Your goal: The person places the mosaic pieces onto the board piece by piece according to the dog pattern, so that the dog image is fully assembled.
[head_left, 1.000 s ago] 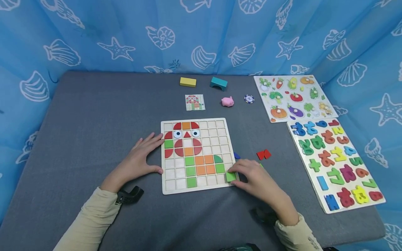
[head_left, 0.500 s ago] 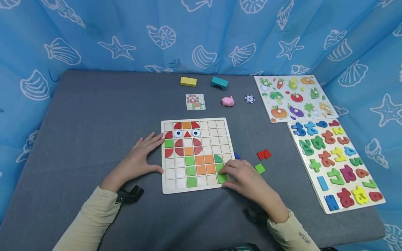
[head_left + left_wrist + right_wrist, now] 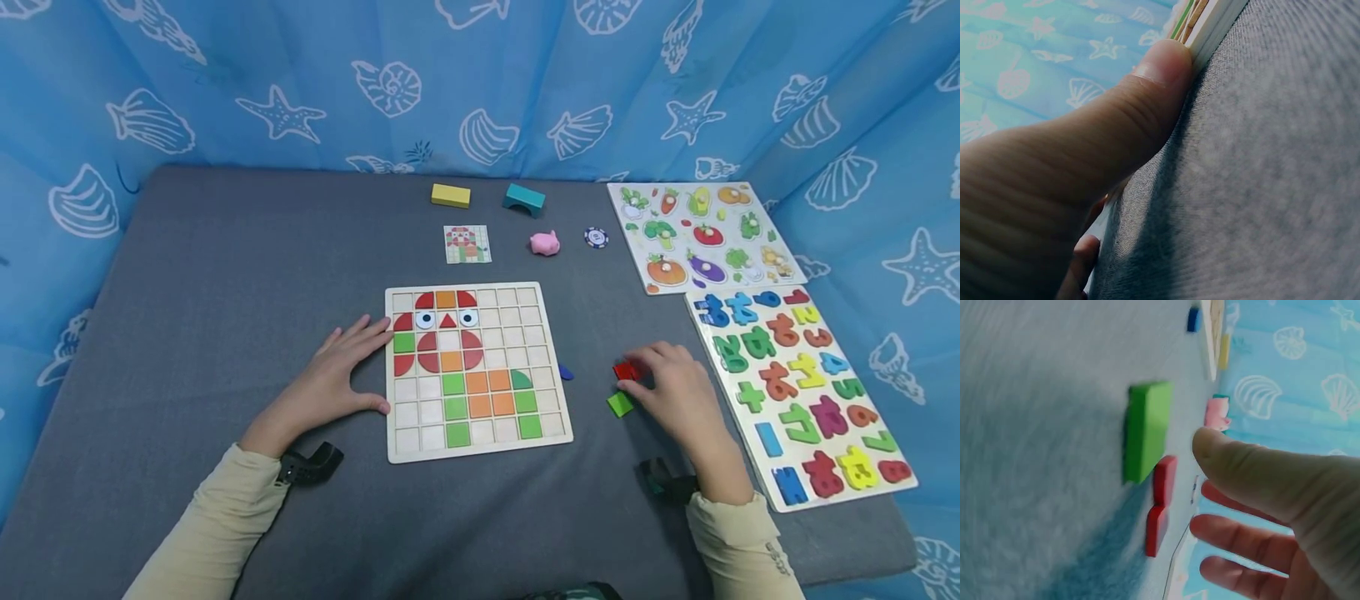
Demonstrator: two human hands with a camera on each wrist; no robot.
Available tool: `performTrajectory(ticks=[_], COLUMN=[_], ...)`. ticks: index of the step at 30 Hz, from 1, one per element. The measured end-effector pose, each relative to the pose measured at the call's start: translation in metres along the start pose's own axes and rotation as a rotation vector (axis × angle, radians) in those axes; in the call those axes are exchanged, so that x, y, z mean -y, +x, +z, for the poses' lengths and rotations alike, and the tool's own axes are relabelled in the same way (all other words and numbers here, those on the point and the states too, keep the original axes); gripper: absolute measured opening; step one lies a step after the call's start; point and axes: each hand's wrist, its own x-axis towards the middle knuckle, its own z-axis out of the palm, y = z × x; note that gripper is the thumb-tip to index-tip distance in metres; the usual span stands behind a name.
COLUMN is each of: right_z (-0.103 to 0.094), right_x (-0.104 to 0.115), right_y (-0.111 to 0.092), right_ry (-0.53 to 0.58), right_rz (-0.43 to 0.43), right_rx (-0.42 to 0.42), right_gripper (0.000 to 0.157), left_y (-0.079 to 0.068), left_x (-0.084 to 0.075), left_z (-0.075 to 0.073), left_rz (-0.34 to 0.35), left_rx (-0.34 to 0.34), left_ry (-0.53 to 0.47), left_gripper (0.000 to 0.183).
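Note:
My left hand (image 3: 326, 387) rests with straight fingers along the left edge of a wooden grid board (image 3: 407, 417); in the left wrist view, its thumb (image 3: 1147, 94) touches the rim. Red, orange and green tiles, with two eye tiles, form a figure in the grid. Right of the board, my right hand (image 3: 678, 396) hovers over two small red tiles (image 3: 1165, 480). Its fingers are spread and apart from them in the right wrist view, holding nothing. A loose green square tile (image 3: 620, 404) lies beside the red ones.
A blue piece (image 3: 566, 372) lies by the board's right edge. Behind stand a pattern card (image 3: 467, 244), pink pig (image 3: 544, 243), poker chip (image 3: 596, 237), yellow block (image 3: 451, 196) and teal arch (image 3: 523, 198). Vegetable (image 3: 727, 212) and number (image 3: 787, 437) puzzles are right.
My right hand has set a green square tile into the board's bottom row, let it go and moved right to the red tiles. My left hand has stayed in place.

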Motion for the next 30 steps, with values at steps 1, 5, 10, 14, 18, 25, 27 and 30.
performTrajectory(ticks=[1, 5, 10, 14, 18, 25, 27, 30], right_z=[0.000, 0.003, 0.007, 0.009, 0.009, 0.007, 0.005, 0.000], right_x=[-0.002, -0.005, -0.004, -0.003, -0.002, 0.006, 0.016, 0.040], right_y=[0.001, 0.006, 0.011, 0.014, 0.015, 0.022, 0.030, 0.048], right_ry=[-0.009, -0.031, -0.041, -0.005, 0.006, -0.023, -0.010, 0.016], right_rz=[0.014, 0.007, -0.025, -0.060, -0.032, -0.026, -0.050, -0.108], right_rx=[0.008, 0.037, 0.048, 0.074, 0.099, 0.098, 0.093, 0.087], right_gripper=[0.037, 0.034, 0.028, 0.027, 0.030, 0.024, 0.025, 0.026], left_y=[0.000, 0.000, 0.000, 0.000, 0.000, 0.000, 0.000, -0.001], left_x=[0.000, 0.000, -0.002, -0.003, -0.003, -0.003, -0.003, -0.003], left_z=[0.000, 0.000, -0.002, -0.003, -0.003, -0.003, -0.003, -0.003], left_rz=[-0.001, -0.009, -0.006, -0.009, -0.011, -0.007, -0.004, -0.003], left_rx=[0.000, 0.013, 0.023, 0.022, 0.015, 0.017, 0.018, 0.015], left_ry=[0.000, 0.007, 0.005, 0.003, 0.008, 0.003, 0.002, -0.001], left_gripper=[0.099, 0.100, 0.101, 0.101, 0.100, 0.100, 0.101, 0.100])
